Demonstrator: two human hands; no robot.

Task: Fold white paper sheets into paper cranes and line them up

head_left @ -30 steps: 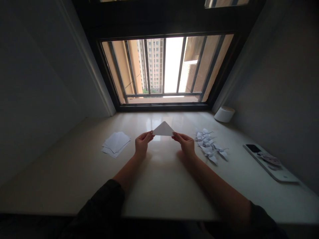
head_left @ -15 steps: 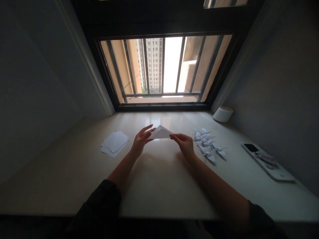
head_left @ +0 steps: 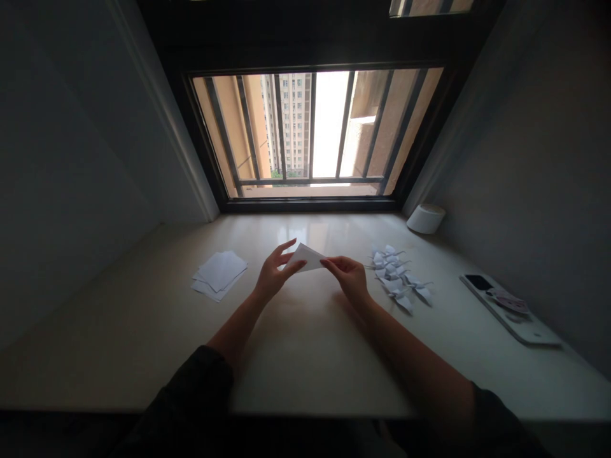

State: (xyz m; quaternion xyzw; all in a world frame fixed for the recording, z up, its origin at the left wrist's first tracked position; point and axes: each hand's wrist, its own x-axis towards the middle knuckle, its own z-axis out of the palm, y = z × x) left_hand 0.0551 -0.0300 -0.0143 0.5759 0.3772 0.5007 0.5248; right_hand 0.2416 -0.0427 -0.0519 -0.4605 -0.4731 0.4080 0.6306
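A folded sheet of white paper (head_left: 307,256), roughly triangular with its peak pointing up, is held between both hands above the pale counter. My left hand (head_left: 278,267) grips its left side, thumb across the near face and the index finger stretched out beyond. At the right corner, the thumb and fingertips of my right hand (head_left: 348,273) pinch the paper. Several small folded paper cranes (head_left: 397,275) lie in a cluster just right of my right hand. To the left of my left hand rests a loose stack of white paper sheets (head_left: 220,273).
A phone (head_left: 510,312) with a grip on its back lies on the counter (head_left: 315,356) at the right. Near the window's right corner stands a white round object (head_left: 426,219). Walls flank both sides, and a dark-framed window (head_left: 310,205) with bars closes the back.
My left thumb has come over the near face of the paper, and the paper has tilted, its peak shifting slightly left. The right hand keeps its pinch, moved slightly left.
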